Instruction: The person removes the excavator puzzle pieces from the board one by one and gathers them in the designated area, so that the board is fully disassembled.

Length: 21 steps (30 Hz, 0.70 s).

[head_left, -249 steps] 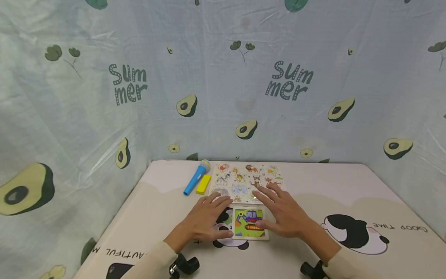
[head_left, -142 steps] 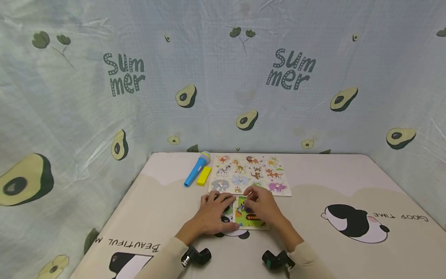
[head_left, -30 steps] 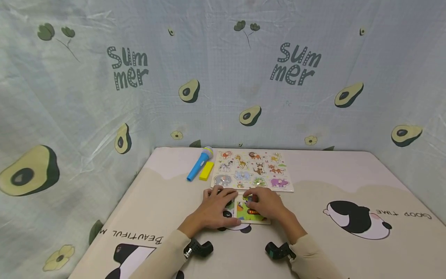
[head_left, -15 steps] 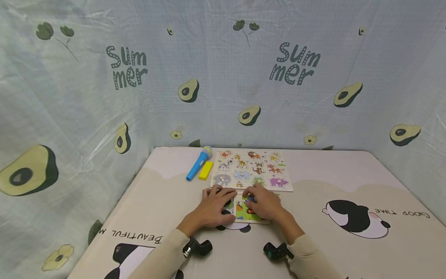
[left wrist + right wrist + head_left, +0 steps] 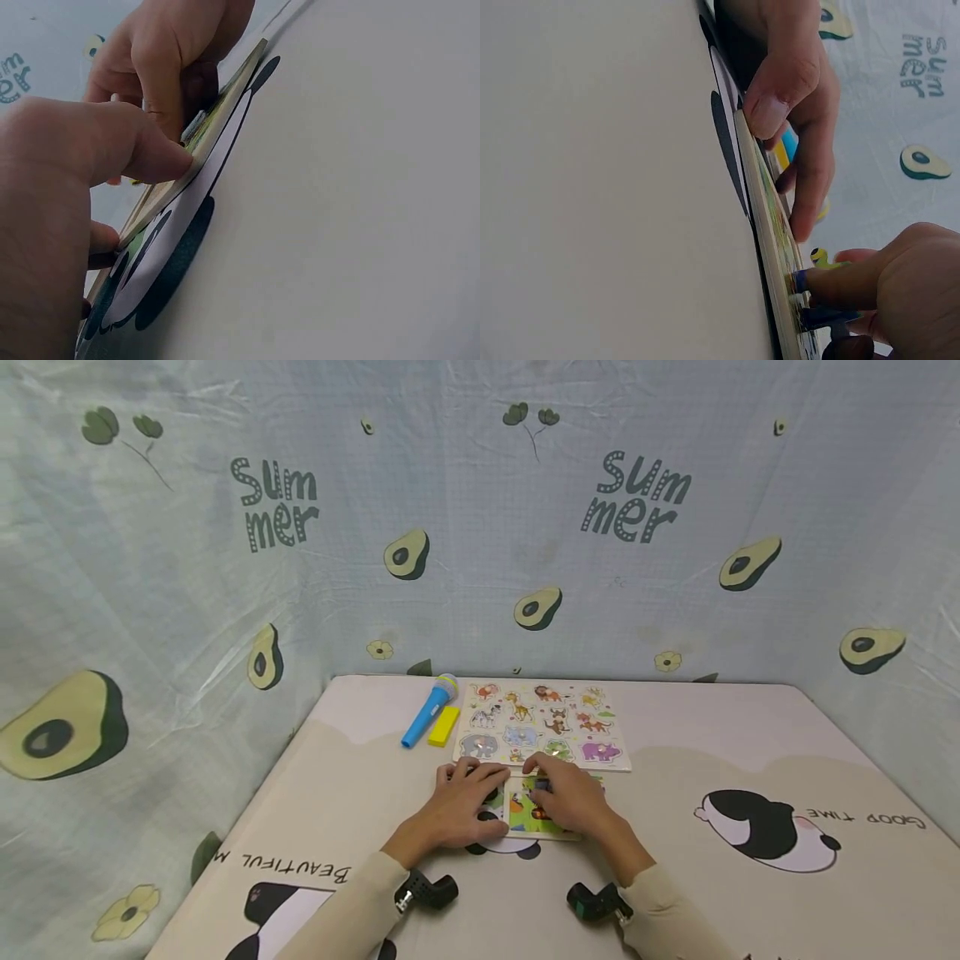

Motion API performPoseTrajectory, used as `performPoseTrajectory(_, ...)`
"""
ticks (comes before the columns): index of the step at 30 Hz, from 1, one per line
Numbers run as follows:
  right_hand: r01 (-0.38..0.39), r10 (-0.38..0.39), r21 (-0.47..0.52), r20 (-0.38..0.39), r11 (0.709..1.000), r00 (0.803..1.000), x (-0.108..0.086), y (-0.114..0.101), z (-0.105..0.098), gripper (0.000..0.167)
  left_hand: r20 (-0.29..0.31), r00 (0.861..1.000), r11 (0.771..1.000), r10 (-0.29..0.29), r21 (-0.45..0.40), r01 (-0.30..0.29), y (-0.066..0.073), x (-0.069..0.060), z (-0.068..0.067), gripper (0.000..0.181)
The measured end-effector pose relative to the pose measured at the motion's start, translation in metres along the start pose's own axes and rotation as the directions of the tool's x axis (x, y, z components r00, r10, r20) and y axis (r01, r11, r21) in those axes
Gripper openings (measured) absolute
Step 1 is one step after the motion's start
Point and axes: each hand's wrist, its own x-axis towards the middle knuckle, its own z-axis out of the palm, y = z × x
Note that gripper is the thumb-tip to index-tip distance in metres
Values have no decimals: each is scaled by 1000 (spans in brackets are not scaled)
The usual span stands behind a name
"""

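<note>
In the head view a small wooden jigsaw puzzle (image 5: 520,822) with a digger picture lies on the table. My left hand (image 5: 461,806) holds its left side, thumb at the near corner and index finger at the far corner. The left thumb (image 5: 169,159) presses the frame edge in the left wrist view. My right hand (image 5: 576,797) is over the puzzle and pinches a jigsaw piece (image 5: 820,256) printed yellow-green and blue. Green print also shows just beyond the right hand's knuckles. That hand hides much of the picture.
An animal peg puzzle board (image 5: 540,727) lies right behind the small puzzle. Left of it are a yellow block (image 5: 444,727) and a blue toy microphone (image 5: 427,714). The printed tablecloth (image 5: 735,760) meets a hanging curtain (image 5: 540,527) at the back.
From lying open beside the puzzle, both hands have closed in on it. Lately the right fingers have shifted slightly, and more green print shows past the right hand. The left hand stays put.
</note>
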Motion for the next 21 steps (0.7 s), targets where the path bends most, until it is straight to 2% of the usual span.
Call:
performPoseTrajectory(5, 5, -2, 87, -37, 996, 999, 0, 0, -3, 18, 0, 1000, 1000, -3, 8, 3, -1, 0, 1, 81)
performPoseTrajectory(12, 0, 8, 258, -33, 966, 999, 2, 12, -16, 15, -1, 1000, 1000, -7, 2, 7, -1, -1, 1, 80)
performPoseTrajectory(17, 9, 6, 245, -60, 969, 998, 1, 25, -32, 17, -11, 1000, 1000, -1, -7, 1, -1, -2, 0, 79)
performPoseTrajectory(21, -25, 39, 217, -59, 976, 998, -1, 36, -44, 12, -25, 1000, 1000, 4, -11, -5, -1, -2, 1, 75)
